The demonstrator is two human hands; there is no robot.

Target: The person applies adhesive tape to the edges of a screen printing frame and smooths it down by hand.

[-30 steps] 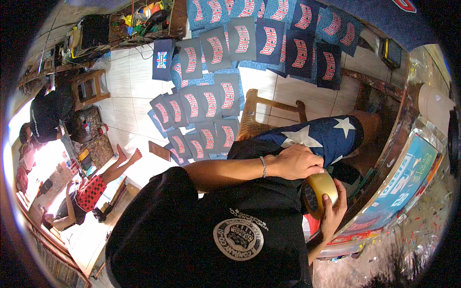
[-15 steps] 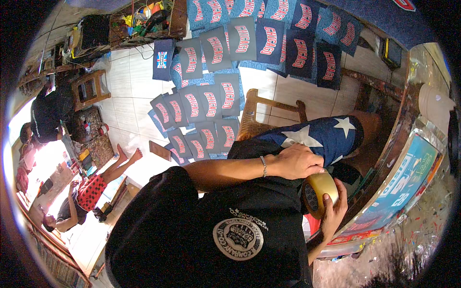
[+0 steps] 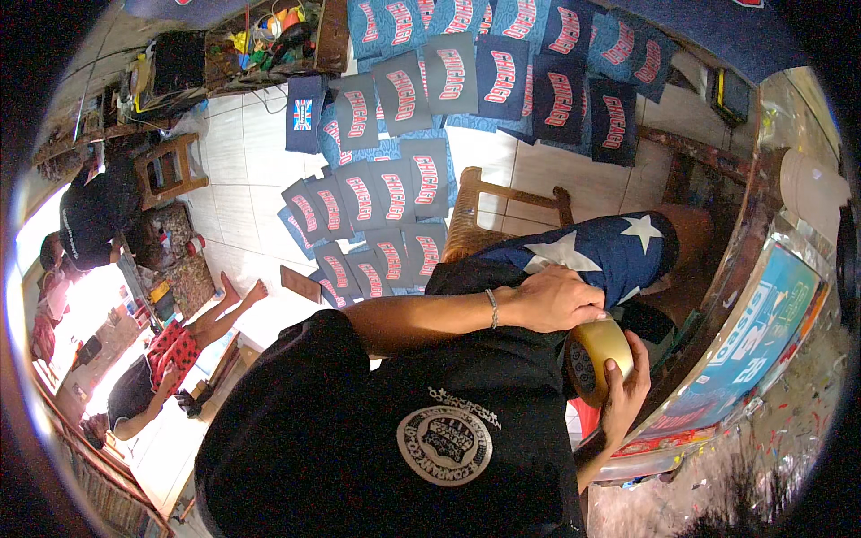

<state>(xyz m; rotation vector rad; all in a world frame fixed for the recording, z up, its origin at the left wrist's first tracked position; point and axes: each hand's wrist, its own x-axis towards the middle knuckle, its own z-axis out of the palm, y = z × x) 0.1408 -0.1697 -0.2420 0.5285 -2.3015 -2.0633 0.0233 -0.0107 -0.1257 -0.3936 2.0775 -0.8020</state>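
A wide roll of yellowish packing tape [image 3: 603, 352] is tilted in front of my lap, its patterned core facing me. My right hand [image 3: 628, 381] wraps round its outer side, with the thumb on the tape face. My left hand [image 3: 558, 299], a chain bracelet on its wrist, has its fingers curled, and thumb and fingertips pinch at the roll's upper edge. Whether they hold a loose end of tape cannot be made out. Beneath my left hand lie my dark blue shorts [image 3: 574, 255] with white stars.
Many printed fabric panels [image 3: 395, 193] in grey and blue lie in overlapping rows on the tiled floor, beside a wooden stool [image 3: 466, 211]. A worktable edge [image 3: 717, 305] runs along my right. At the left, one person in red shorts [image 3: 173, 351] and another in black [image 3: 94, 215] are nearby.
My hands and the tape roll hold almost the same place. The person in red shorts has shifted their arm and upper body slightly.
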